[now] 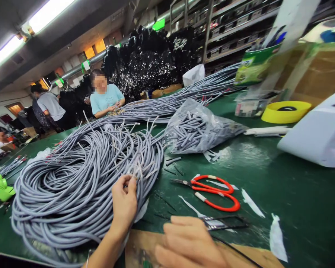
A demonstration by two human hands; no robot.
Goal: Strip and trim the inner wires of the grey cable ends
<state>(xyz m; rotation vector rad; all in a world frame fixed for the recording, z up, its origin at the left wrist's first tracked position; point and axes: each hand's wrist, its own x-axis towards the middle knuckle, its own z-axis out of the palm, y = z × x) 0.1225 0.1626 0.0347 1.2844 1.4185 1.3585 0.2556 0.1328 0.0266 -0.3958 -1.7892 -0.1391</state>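
A large coil of grey cables (pixel 72 178) fills the left of the green table, its stripped, whitish ends (pixel 141 169) bunched at the coil's right side. My left hand (pixel 124 201) is over those ends, thumb and forefinger pinched together; what lies between them is too small to make out. Lower down, my right hand (pixel 190 242) is slightly blurred, its fingers curled and close together, their tips hidden. Just beyond it lies a black-handled tool (pixel 226 222). Red-handled scissors (pixel 212 191) rest farther up, and a thin black cord (pixel 237 251) runs beside my right hand.
A clear plastic bag (pixel 195 128) holds short grey cable pieces. White scraps (pixel 252 203) are scattered over the table (pixel 304 208). At right stand a yellow ring (pixel 286 112), a green pen tub (pixel 254 65) and a cardboard box (pixel 315 70). A co-worker (pixel 106 96) sits across the table.
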